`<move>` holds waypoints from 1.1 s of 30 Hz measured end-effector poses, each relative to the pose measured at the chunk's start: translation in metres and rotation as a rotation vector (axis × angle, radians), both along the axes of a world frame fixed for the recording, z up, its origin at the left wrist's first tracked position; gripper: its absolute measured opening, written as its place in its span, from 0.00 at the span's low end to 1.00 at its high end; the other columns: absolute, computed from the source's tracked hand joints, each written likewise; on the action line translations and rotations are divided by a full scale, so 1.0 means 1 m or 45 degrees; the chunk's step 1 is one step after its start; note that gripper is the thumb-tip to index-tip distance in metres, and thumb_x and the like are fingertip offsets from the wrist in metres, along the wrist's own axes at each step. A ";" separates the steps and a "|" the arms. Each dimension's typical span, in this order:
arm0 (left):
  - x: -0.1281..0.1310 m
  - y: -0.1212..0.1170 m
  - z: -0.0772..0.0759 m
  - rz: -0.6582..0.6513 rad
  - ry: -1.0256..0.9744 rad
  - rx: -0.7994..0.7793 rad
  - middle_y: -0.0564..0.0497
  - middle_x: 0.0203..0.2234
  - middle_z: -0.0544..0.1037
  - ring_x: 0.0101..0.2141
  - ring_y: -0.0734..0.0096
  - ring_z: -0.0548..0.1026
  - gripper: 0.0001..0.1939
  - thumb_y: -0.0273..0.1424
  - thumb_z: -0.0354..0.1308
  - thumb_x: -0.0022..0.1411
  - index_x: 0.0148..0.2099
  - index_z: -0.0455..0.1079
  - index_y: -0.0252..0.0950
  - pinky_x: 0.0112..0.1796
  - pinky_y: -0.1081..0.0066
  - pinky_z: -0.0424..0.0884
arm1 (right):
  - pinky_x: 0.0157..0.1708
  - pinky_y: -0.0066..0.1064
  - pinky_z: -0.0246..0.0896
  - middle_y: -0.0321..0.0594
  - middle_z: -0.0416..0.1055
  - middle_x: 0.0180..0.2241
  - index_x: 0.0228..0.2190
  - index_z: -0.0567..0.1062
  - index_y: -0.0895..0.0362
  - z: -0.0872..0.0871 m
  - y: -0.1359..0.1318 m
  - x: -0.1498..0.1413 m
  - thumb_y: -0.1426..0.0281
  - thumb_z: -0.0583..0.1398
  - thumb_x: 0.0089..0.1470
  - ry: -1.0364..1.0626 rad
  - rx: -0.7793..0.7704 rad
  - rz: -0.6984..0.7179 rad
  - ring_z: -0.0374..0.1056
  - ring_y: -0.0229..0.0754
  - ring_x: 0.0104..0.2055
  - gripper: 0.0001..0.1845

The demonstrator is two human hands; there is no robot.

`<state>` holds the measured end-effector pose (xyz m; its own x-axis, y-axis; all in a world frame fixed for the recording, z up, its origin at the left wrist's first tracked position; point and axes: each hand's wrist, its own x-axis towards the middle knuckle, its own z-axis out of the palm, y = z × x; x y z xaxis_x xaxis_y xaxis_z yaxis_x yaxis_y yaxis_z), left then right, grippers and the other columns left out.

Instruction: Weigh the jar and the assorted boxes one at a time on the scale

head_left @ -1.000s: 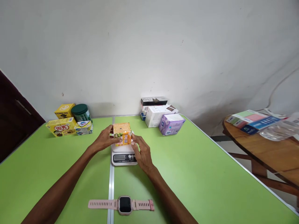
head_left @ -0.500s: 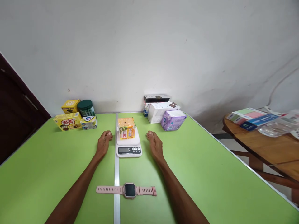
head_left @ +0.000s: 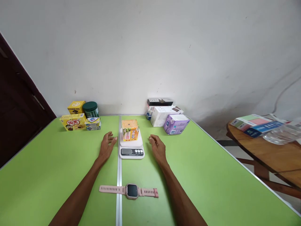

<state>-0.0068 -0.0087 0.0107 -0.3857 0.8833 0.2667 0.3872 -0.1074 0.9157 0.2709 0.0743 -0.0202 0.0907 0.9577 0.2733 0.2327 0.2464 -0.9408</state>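
A white kitchen scale [head_left: 132, 153] lies on the green table across its metal seam. On its platform sits an orange and yellow box [head_left: 130, 130] in clear wrap. My left hand [head_left: 107, 146] rests just left of the scale, thumb and fingers apart, holding nothing. To the right of the scale is my right hand [head_left: 158, 147], also empty, with its fingers loosely curved and the thumb side toward the scale. Neither hand touches the box. Nearer to me, between my forearms, a pink smartwatch [head_left: 132, 191] is laid out flat with its strap stretched sideways.
Back left stand yellow boxes [head_left: 73, 121], a green-lidded jar [head_left: 91, 110] and small stacked boxes [head_left: 93, 123]. Back right, a white box [head_left: 164, 116] stands beside a purple tissue pack [head_left: 176, 124], against the wall. A wooden table [head_left: 263, 153] at right holds a carton and clear plastic.
The view has shifted slightly, so the things on the table appear a little farther right. My left thumb and fingers have spread apart. The box stays on the scale.
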 end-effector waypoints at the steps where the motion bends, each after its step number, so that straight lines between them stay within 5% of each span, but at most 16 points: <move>1: 0.004 -0.001 0.004 0.009 0.054 0.031 0.34 0.58 0.74 0.56 0.51 0.76 0.36 0.53 0.62 0.62 0.63 0.63 0.35 0.57 0.49 0.71 | 0.51 0.48 0.70 0.51 0.81 0.43 0.44 0.78 0.57 0.000 0.001 0.000 0.49 0.58 0.56 0.001 -0.003 -0.006 0.77 0.54 0.46 0.27; 7: 0.026 0.017 0.041 -0.161 0.247 0.015 0.34 0.69 0.62 0.67 0.46 0.64 0.52 0.46 0.72 0.53 0.72 0.52 0.37 0.64 0.47 0.63 | 0.50 0.47 0.71 0.51 0.81 0.42 0.43 0.78 0.57 0.003 0.002 0.000 0.49 0.59 0.54 0.023 -0.014 0.001 0.78 0.54 0.45 0.27; 12: 0.024 0.047 0.066 -0.434 0.242 -0.115 0.41 0.57 0.76 0.56 0.51 0.75 0.40 0.42 0.74 0.49 0.62 0.65 0.38 0.54 0.54 0.73 | 0.49 0.46 0.71 0.50 0.82 0.41 0.42 0.79 0.57 0.007 0.000 0.001 0.49 0.59 0.53 -0.020 -0.007 0.014 0.78 0.53 0.43 0.26; 18: 0.020 0.051 0.063 -0.459 0.009 -0.098 0.43 0.49 0.80 0.49 0.56 0.77 0.36 0.44 0.77 0.43 0.52 0.70 0.36 0.39 0.66 0.74 | 0.49 0.50 0.71 0.50 0.82 0.41 0.42 0.79 0.55 -0.005 0.004 0.008 0.47 0.61 0.51 -0.038 -0.023 0.011 0.78 0.56 0.42 0.28; 22: 0.003 0.031 0.065 -0.412 -0.056 -0.034 0.44 0.50 0.80 0.50 0.56 0.77 0.36 0.41 0.77 0.44 0.54 0.71 0.38 0.40 0.66 0.75 | 0.52 0.54 0.71 0.53 0.81 0.46 0.43 0.80 0.54 0.019 -0.005 0.003 0.46 0.61 0.53 0.012 0.011 -0.001 0.78 0.60 0.47 0.28; 25: -0.023 0.003 0.071 -0.396 -0.057 -0.008 0.44 0.52 0.80 0.51 0.54 0.78 0.34 0.40 0.75 0.47 0.56 0.71 0.39 0.44 0.63 0.76 | 0.59 0.55 0.67 0.52 0.78 0.54 0.49 0.80 0.53 0.060 -0.025 -0.034 0.48 0.60 0.59 -0.032 0.208 0.143 0.74 0.59 0.56 0.26; 28: -0.057 -0.027 0.073 -0.327 -0.090 0.008 0.43 0.53 0.80 0.53 0.53 0.78 0.35 0.39 0.74 0.50 0.59 0.70 0.40 0.47 0.61 0.77 | 0.56 0.53 0.71 0.52 0.76 0.57 0.55 0.78 0.52 0.093 -0.045 -0.100 0.50 0.62 0.59 -0.043 0.236 0.580 0.73 0.59 0.58 0.28; 33: -0.126 -0.066 0.066 -0.111 -0.179 -0.003 0.40 0.57 0.78 0.55 0.49 0.77 0.39 0.39 0.76 0.47 0.60 0.70 0.38 0.50 0.57 0.77 | 0.50 0.48 0.75 0.49 0.75 0.57 0.61 0.72 0.51 0.096 -0.064 -0.219 0.54 0.61 0.61 0.040 0.145 1.039 0.74 0.55 0.56 0.30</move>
